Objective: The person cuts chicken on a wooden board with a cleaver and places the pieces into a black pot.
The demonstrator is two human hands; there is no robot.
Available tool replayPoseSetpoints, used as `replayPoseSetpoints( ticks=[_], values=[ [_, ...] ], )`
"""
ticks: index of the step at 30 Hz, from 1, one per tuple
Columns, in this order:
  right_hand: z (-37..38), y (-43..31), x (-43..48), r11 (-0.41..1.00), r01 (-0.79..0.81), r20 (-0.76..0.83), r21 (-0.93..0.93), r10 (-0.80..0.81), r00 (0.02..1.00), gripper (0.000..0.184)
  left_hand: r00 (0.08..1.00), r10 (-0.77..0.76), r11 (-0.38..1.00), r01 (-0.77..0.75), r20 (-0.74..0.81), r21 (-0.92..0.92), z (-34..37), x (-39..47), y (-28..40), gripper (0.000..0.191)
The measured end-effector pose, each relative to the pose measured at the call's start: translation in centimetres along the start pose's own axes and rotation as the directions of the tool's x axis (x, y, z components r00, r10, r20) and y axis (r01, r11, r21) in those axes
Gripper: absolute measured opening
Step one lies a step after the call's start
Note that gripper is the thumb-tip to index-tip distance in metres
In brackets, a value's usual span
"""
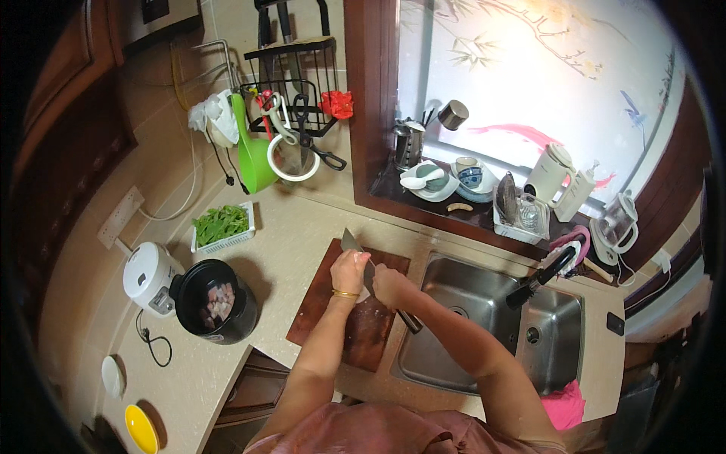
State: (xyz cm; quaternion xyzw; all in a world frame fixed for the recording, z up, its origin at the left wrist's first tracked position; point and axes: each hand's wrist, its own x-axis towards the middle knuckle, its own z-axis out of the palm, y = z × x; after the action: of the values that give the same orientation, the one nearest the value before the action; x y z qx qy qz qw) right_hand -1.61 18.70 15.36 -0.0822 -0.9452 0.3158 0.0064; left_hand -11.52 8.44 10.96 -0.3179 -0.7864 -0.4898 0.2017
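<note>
A kitchen knife (410,322) lies across a dark wooden cutting board (323,306), its blade tip pointing up and to the left, its handle towards the sink. My left hand (347,274), with a gold bangle at the wrist, is over the blade, fingers pinched at a small pale, pinkish piece (363,259). Beside it my right hand (391,288) is curled above the rear of the blade; whether it grips the knife or something thin between the hands is unclear. A whitish piece (363,295) shows on the board below my left hand.
Left of the board stand a black pot (245,312) holding pieces of raw meat, a white basket (227,244) of green vegetables and a white rice cooker (148,278). A double steel sink (454,352) with a black faucet (539,279) adjoins the board's right. Dishes (429,180) line the windowsill.
</note>
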Motion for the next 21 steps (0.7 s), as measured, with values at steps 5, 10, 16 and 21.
replayPoseSetpoints(
  ticks=[5,10,16,21],
  values=[
    [-2.5,-0.2,-5.0,0.999,0.037,0.196,-0.006,-0.035,0.98,0.02,0.988,-0.113,0.993,0.109,-0.104,-0.042,-0.2,0.8,-1.0,0.027],
    [-0.6,1.7,0.2,0.986,0.156,0.07,-0.062,-0.151,0.986,0.017,0.985,0.162,0.984,-0.157,0.055,-0.087,1.3,-1.1,0.6,0.025],
    [2.9,1.8,-0.8,0.988,0.145,0.001,-0.054,-0.145,0.989,0.018,0.959,-0.195,0.974,0.165,-0.204,-0.153,1.1,0.7,-2.3,0.025],
    [2.2,1.1,-3.4,0.998,-0.017,0.037,-0.066,0.02,0.999,0.019,0.961,-0.199,0.969,0.163,-0.191,-0.186,0.6,-0.5,-3.2,0.026]
  ],
)
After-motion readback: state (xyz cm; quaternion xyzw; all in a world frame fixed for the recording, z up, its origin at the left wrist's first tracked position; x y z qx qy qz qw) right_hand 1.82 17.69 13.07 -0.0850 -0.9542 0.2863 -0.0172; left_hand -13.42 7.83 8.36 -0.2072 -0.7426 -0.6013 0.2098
